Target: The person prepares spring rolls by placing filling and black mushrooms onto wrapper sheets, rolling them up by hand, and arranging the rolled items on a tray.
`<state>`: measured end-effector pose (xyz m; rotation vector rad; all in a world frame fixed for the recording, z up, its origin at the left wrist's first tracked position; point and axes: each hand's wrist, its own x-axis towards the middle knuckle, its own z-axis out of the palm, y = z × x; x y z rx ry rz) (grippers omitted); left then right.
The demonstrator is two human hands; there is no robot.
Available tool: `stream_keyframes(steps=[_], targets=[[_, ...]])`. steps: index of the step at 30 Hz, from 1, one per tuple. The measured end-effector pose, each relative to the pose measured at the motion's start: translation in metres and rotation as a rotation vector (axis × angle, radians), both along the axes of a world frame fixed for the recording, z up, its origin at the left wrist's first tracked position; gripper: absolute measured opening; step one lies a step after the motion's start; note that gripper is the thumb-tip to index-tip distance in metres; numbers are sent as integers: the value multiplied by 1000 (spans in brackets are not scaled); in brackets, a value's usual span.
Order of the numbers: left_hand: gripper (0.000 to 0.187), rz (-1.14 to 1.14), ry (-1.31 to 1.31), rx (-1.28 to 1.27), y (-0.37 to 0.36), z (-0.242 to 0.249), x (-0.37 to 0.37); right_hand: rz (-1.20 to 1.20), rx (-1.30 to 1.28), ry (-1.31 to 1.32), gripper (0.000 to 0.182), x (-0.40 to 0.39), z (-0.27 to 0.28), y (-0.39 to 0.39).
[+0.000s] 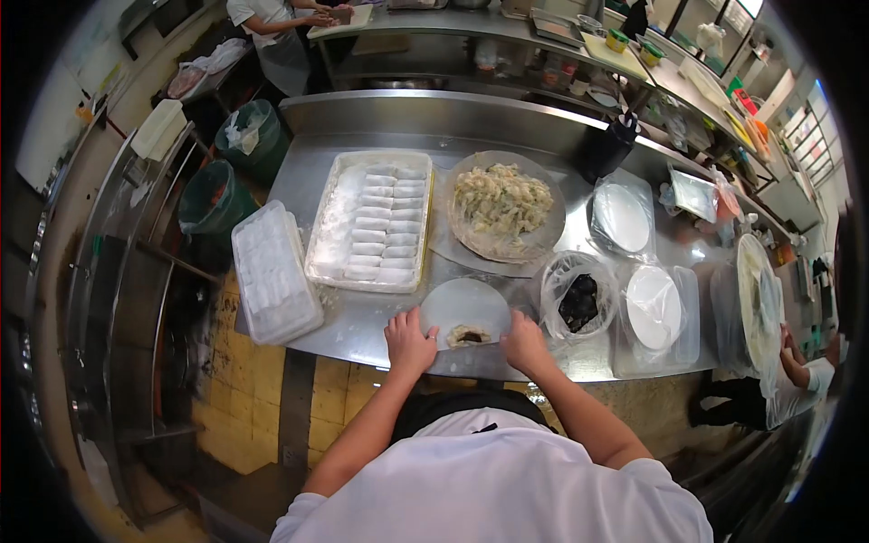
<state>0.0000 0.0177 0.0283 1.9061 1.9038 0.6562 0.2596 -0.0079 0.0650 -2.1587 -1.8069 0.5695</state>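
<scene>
A thin, round, whitish wrapper sheet (463, 299) lies flat on the steel table in front of me. Near its close edge sits a small mound of pale filling with a dark strip (468, 337). My left hand (410, 344) rests at the left edge of the sheet, fingers apart and thumb beside the filling. At the right edge, my right hand (525, 344) is closed, its fingertips pinching the sheet's rim. Beyond the sheet, a big round tray (462, 251) carries a heap of chopped, pale green-white filling (504, 201).
Left of centre, a white tray (330, 222) holds rows of white rolls; a lidded plastic box (276, 271) overlaps the table's left edge. To the right are a bag of dark pieces (579, 300), stacked white discs (654, 308) and a black container (608, 149). Other people work behind and at right.
</scene>
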Motion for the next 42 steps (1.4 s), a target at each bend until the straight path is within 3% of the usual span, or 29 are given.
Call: stream_keyframes(steps=[5,6,8,11,12,17,20,23,26,30,34,37,39,42], targets=[[36,-92,6,-104,17,-9,-4,-118,-120,155,25,3,-21,1],[35,-34,-106,-178,17,-5,-4,-122,-124,197,26,4,-29,4],[33,84,-333,-331,12,3,-3,-255,-134,579,23,5,-45,-1],[33,202,-416,-207,-6,-14,0,-444,-243,996,20,-2,-31,-5],[31,209,-425,-277,-10,-17,1,-506,-296,1109,19,-4,-26,-6],[26,122,-451,-642,-21,-18,-7,-365,-320,857,18,-4,-50,-10],[25,175,-510,-557,-26,2,-1,-239,-141,701,17,-6,-50,-13],[18,164,-505,-299,-35,14,7,-214,42,576,15,-21,-26,-19],[14,-26,-359,151,-33,7,14,-155,128,516,13,-32,-22,-21],[11,-338,-238,305,-22,17,25,30,198,465,10,-37,-27,-23],[16,-542,-168,177,-14,2,30,209,306,360,12,-36,-19,-20],[30,-573,-215,170,-14,-4,27,342,460,308,14,-40,-8,-14],[39,-524,-328,92,-16,-3,24,460,511,239,14,-41,-3,-5],[57,-410,-479,-10,-21,3,20,641,326,116,17,-37,-7,3]])
